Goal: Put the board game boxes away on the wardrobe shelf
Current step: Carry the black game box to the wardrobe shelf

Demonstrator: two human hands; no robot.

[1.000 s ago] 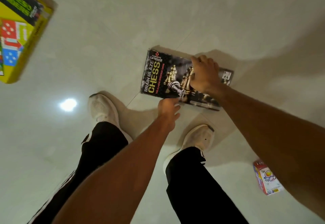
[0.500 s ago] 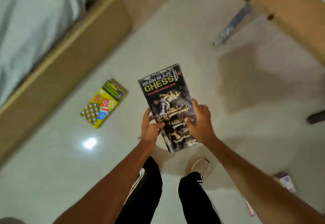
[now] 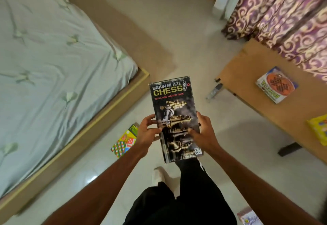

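Observation:
A black chess box with gold pieces on its lid is held up in front of me, title end pointing away. My left hand grips its left edge and my right hand grips its right edge, thumbs on the lid. A yellow game box lies on the floor beside the bed. A white and orange game box and a yellow box lie on the wooden table at the right. Part of a pale box shows on the floor at bottom right. No wardrobe is in view.
A bed with a pale green sheet and wooden frame fills the left. A low wooden table stands at the right, with a purple patterned curtain behind it. Light tiled floor runs ahead between them. My legs and a white shoe are below.
Both hands lifted the chess box off the floor and raised it in front of me. The view rose from the floor to the room with bed and table.

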